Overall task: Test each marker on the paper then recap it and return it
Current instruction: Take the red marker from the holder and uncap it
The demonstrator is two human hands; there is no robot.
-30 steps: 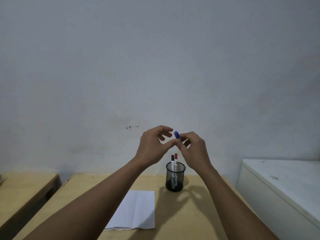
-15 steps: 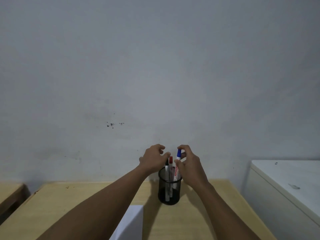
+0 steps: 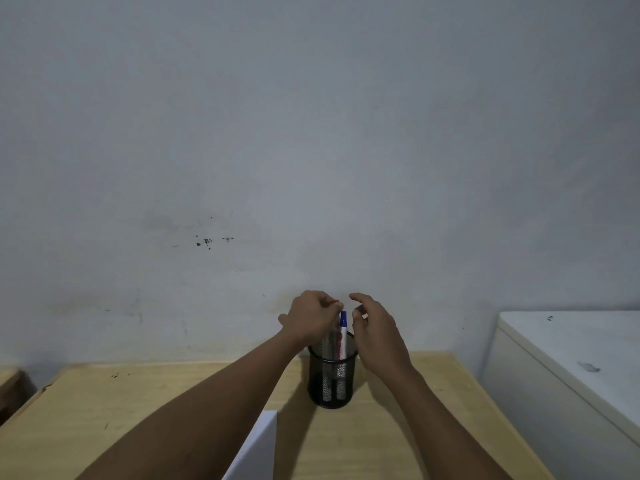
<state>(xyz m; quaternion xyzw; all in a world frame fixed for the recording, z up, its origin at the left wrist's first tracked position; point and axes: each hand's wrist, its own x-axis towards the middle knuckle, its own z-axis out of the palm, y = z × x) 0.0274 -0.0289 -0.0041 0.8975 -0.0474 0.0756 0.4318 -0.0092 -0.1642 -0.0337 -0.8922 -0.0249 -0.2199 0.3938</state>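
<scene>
Head view: blue-capped marker [image 3: 343,332] stands recapped in the mesh cup [image 3: 331,379] on the tabletop [image 3: 173,393], right hand [image 3: 375,332] spread just beside it, left hand [image 3: 313,317] apparently pinching a red-capped marker [image 3: 335,302]; paper [image 3: 258,448] near; blue judged returned, red next.

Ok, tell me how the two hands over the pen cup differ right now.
The left hand is closed, fingertips pinched on a red-capped marker; the right hand is open, fingers spread and holding nothing. The left hand hides its marker, while the right hand sits just beside the blue-capped marker, apart from it. Both hover above the black mesh cup.
</scene>
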